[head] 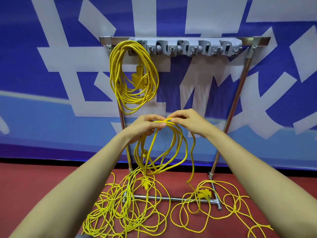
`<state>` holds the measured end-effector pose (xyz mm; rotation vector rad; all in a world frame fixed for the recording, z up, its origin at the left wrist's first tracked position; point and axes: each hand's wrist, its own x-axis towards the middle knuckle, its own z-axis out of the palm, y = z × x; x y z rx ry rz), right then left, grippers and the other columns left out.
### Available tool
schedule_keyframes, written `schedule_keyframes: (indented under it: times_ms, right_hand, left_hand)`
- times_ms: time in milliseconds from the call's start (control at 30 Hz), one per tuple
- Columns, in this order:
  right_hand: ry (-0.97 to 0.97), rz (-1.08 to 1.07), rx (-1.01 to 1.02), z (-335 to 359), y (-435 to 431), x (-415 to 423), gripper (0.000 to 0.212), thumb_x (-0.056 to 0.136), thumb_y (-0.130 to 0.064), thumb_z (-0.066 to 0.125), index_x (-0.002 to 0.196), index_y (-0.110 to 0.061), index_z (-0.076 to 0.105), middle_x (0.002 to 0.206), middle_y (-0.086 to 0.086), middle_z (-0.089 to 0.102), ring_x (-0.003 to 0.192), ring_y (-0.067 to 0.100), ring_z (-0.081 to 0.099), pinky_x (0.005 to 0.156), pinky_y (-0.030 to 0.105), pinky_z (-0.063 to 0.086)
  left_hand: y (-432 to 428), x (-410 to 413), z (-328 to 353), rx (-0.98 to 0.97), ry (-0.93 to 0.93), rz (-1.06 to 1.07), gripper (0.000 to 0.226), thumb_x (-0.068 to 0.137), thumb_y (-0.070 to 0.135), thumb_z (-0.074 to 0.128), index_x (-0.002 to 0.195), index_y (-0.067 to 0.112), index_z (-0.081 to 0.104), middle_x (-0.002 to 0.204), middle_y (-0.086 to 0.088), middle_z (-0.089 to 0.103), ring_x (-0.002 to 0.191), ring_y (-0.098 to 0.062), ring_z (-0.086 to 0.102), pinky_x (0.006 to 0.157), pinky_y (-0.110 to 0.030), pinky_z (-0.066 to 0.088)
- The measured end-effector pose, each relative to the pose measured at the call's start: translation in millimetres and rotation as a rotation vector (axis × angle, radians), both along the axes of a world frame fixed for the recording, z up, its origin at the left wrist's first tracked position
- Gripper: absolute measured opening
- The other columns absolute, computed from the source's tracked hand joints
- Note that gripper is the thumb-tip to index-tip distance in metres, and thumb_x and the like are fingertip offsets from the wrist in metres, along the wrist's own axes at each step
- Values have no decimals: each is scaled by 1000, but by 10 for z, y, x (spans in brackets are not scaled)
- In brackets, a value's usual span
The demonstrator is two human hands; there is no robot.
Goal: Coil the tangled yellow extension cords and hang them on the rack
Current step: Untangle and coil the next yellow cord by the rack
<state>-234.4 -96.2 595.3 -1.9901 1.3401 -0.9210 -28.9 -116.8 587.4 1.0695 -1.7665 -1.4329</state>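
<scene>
The left hand (149, 125) grips the gathered tops of the partial coil (164, 152), fingers curled round the strands so that the loops hang freely below it. The right hand (187, 121), touching the left, pinches the newest loop between thumb and fingertips, evidently to lay it into the left-hand grip. Both hands work in front of the rack (240, 86), a frame of polished metal tubing, which keeps the hanging point near. One finished coil (133, 76) already hangs from the left end of the grey hook strip (192, 46), a moulded plastic bar with empty holders to its right. The tangled cord (123, 212), thin, round and flexible, lies in loose overlapping loops on the red floor (34, 182) around the rack base. A yellow socket block (204, 193) lies near the right foot.
</scene>
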Motion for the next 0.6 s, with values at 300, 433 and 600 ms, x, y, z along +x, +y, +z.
schedule_keyframes:
  times_ms: [300,433,600]
  right_hand:
    - [-52,-28,128,85,87,90,25,94,-37,54,107,-17,60,70,-2,67,64,10,53,65,26,44]
    - [-77,20,182,89,127,16,28,94,-29,57,101,-1,58,74,6,69,66,14,57,62,23,48]
    - [-178,85,223,-30,133,-192,10,89,-8,63,96,-1,66,79,6,67,74,14,63,74,26,51]
  left_hand:
    - [41,2,83,-33,113,27,24,95,9,57,119,10,60,61,10,56,39,1,42,42,-9,30]
    - [-2,20,101,-11,128,41,25,93,10,60,118,9,62,65,5,52,41,-3,33,41,-13,26]
    - [-34,75,89,-30,136,48,21,93,11,61,113,12,65,64,8,55,44,-3,37,45,-13,26]
